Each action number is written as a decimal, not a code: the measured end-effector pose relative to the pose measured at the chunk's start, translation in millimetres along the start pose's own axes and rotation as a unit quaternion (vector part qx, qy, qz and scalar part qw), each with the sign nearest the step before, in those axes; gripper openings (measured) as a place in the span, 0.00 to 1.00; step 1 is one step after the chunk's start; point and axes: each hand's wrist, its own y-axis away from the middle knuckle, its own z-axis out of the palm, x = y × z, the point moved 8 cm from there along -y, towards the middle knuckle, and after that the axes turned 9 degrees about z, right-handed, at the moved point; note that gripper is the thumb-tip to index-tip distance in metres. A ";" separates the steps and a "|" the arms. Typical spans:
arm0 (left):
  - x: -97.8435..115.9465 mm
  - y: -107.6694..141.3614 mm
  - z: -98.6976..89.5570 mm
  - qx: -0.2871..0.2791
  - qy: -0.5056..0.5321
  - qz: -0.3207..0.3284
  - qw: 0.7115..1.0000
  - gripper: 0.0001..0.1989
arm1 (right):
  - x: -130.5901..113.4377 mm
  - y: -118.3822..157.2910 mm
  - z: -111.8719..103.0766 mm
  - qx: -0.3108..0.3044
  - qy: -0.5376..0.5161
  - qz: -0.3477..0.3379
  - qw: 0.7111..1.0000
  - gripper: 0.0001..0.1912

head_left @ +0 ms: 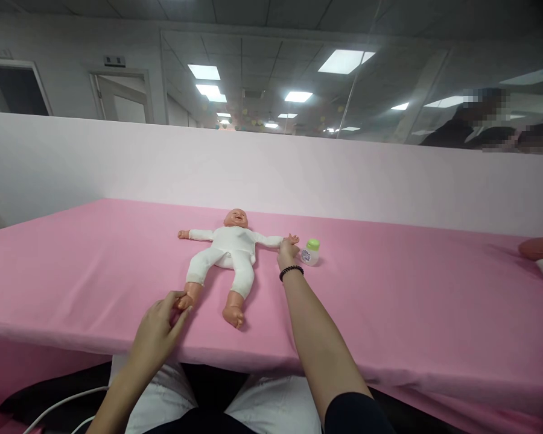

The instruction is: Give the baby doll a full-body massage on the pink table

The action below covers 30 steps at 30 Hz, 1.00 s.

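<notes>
The baby doll (233, 241) lies on its back on the pink-covered table (389, 295), arms flung wide and legs parted, feet towards the seated person. That spread probably helps it lie flat and leaves each limb easy to get at.

Below the doll, the person's left hand (157, 328) is mostly closed, thumb and fingers pinched around the nearer foot (189, 296); the light hold looks enough to steady so small a part. Beside the doll, the right hand (288, 252) is curled nearly closed about the end of an outstretched arm (266, 241), apparently at the wrist (its far fingers are hidden from me). Holding at the ends, I'd say, keeps the torso uncovered.

A green-capped bottle (310, 253) stands upright just beyond the doll's held arm, near the right hand and, I judge, within easy reach.

Well off to the doll's right side as I look, a rounded, brownish thing (539, 248) is partly cut off. Behind the doll's head rises a white partition (253, 172), and above that, glass (271, 78) with some people (457, 129) dimly showing, whether through it or reflected I can't tell.
</notes>
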 end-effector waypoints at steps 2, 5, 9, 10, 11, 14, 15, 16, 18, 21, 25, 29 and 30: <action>2.7 -9.0 -7.8 -0.002 0.010 -0.004 1.000 0.16 | -9.4 4.5 1.8 0.017 -0.014 -0.003 1.000 0.23; 17.1 -44.1 -29.1 0.026 0.011 0.013 1.000 0.16 | -30.2 17.4 10.0 0.010 -0.033 -0.034 0.999 0.22; 43.5 -121.1 -29.0 0.002 0.037 0.058 0.998 0.14 | -64.8 54.1 38.9 -0.124 -0.016 -0.180 0.976 0.20; 47.1 -139.0 -22.6 -0.004 0.030 0.062 0.998 0.11 | -69.9 65.9 46.8 -0.162 0.002 -0.219 0.962 0.19; 49.5 -154.2 -12.8 -0.019 0.017 0.065 0.998 0.10 | -73.0 77.4 53.9 -0.193 0.027 -0.256 0.947 0.17; 52.5 -177.8 21.5 -0.063 -0.048 0.080 0.994 0.08 | -74.1 111.5 73.9 -0.274 0.123 -0.380 0.875 0.19; 52.8 -178.5 30.0 -0.070 -0.075 0.083 0.991 0.08 | -72.2 120.1 78.8 -0.293 0.153 -0.413 0.849 0.21; 53.4 -176.6 35.4 -0.073 -0.097 0.087 0.989 0.09 | -69.8 125.6 82.2 -0.305 0.176 -0.435 0.829 0.23; 56.1 -167.0 35.7 -0.063 -0.111 0.094 0.987 0.10 | -67.5 125.2 83.2 -0.300 0.189 -0.439 0.825 0.24; 57.9 -145.0 14.9 -0.033 -0.067 0.090 0.993 0.12 | -68.7 103.1 73.4 -0.245 0.143 -0.374 0.883 0.21; 40.0 -104.1 -20.4 -0.005 -0.003 0.034 0.999 0.17 | -63.7 60.1 46.3 -0.130 0.048 -0.246 0.959 0.20; 5.9 -55.3 -34.9 0.014 0.018 -0.020 1.000 0.19 | -38.8 22.2 14.0 -0.018 0.015 -0.103 0.994 0.22; -1.8 -44.2 -32.4 0.006 0.018 -0.030 0.999 0.19 | -29.6 15.1 7.5 -0.002 0.013 -0.064 0.998 0.21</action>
